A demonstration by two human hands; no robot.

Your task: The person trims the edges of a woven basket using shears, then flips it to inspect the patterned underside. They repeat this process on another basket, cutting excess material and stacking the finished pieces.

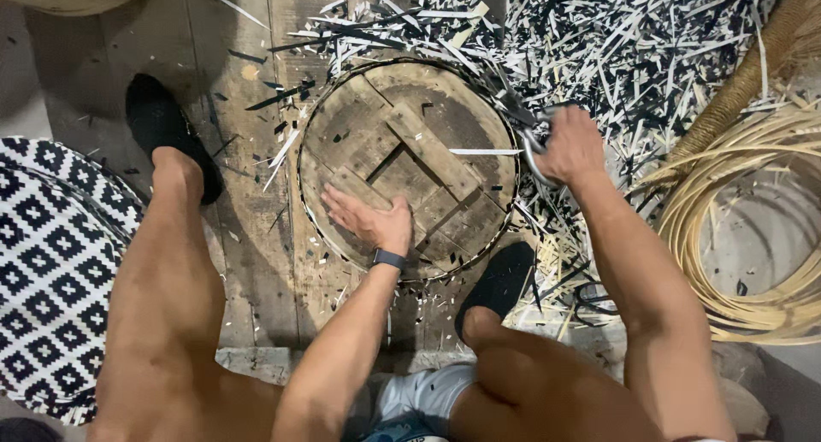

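A round wooden form (445, 109) with crossed slats lies flat on the plank floor between my feet, a black-and-white woven band around its rim. My left hand (369, 219) presses flat on its near part, fingers spread, a dark watch on the wrist. My right hand (567, 145) is closed on the handles of metal scissors (528, 131) at the form's right edge, the blades pointing up-left along the rim. A pale cut strip (484, 151) lies on the form beside the scissors.
Black and white strip offcuts (624, 49) litter the floor beyond and right of the form. Coiled pale rattan (740, 237) lies at right. A black-and-white diamond-pattern woven piece (47, 262) sits at left. My black shoes (167, 130) flank the form.
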